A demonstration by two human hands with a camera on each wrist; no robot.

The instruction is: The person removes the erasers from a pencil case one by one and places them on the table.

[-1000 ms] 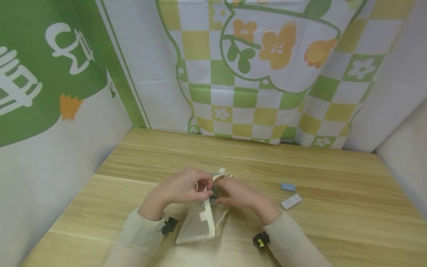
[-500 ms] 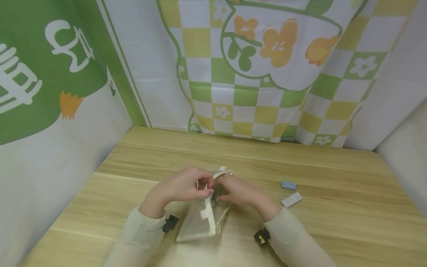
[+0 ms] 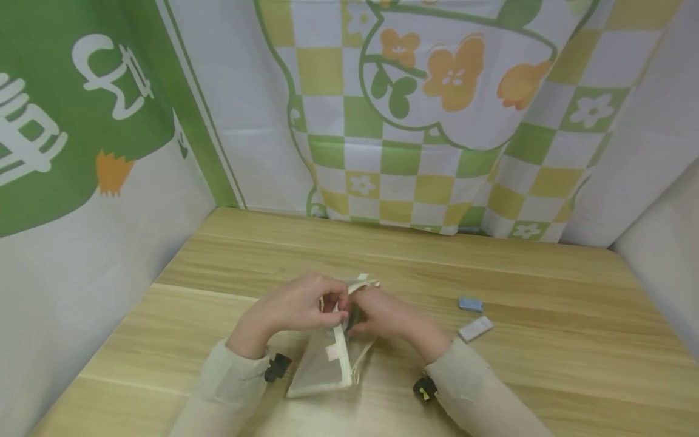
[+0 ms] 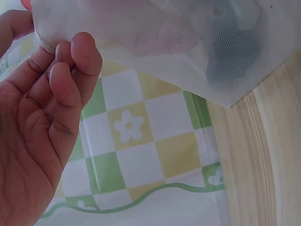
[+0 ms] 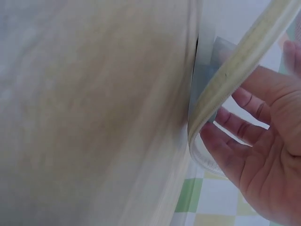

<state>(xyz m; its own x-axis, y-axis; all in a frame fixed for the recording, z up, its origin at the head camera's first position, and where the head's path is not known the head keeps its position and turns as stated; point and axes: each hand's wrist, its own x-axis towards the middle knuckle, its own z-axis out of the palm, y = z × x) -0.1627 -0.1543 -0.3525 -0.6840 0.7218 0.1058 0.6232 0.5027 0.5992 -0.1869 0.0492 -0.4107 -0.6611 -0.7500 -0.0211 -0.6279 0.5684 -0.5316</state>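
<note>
A translucent mesh pouch (image 3: 322,364) with a cream zipper rim lies on the wooden table (image 3: 546,364), its mouth raised. My left hand (image 3: 295,306) pinches the rim at the mouth. In the left wrist view my left hand's fingers (image 4: 70,61) grip the pouch's (image 4: 155,33) mesh edge, and a dark shape (image 4: 230,52) shows through it. My right hand (image 3: 384,315) holds a small grey block (image 3: 354,317) at the opening. In the right wrist view that block (image 5: 210,66) sits behind the cream rim (image 5: 240,61), with my right hand's fingers (image 5: 244,141) under it.
A small blue block (image 3: 471,304) and a pale grey block (image 3: 475,328) lie on the table to the right of my hands. Printed cloth walls (image 3: 415,121) close the table in at the back and on both sides.
Hardly anything. Both hands stay at the pouch mouth, and the right hand has edged slightly towards the opening.
</note>
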